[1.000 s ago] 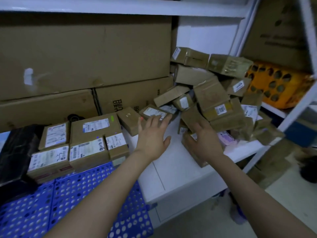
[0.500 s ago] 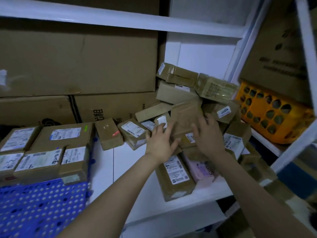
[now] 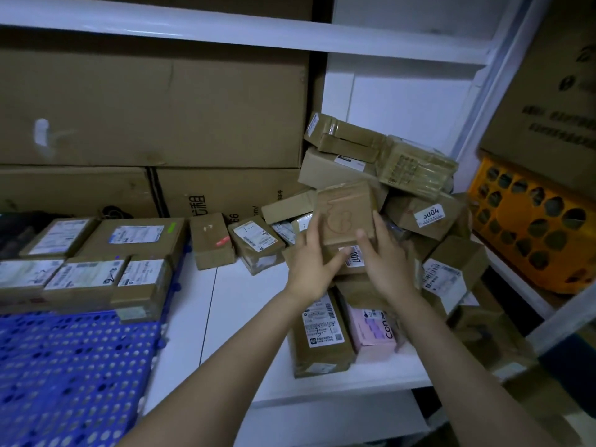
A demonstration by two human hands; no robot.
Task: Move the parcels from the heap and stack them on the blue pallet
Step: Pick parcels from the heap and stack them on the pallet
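A heap of brown cardboard parcels is piled at the right end of the white shelf. A square brown parcel with a taped top is lifted off the front of the heap. My left hand grips its left side and lower edge. My right hand grips its right side, thumb on the front. The blue pallet with round holes lies at the lower left. Several labelled parcels are stacked along its far edge.
Large cardboard boxes stand behind the shelf. An orange crate sits at the right under another big box. A pink box and a labelled parcel lie at the shelf's front edge. Loose parcels lie mid-shelf.
Both hands reached from the shelf front into the heap, closed round the square parcel and raised it. The view swung right and closer to the heap.
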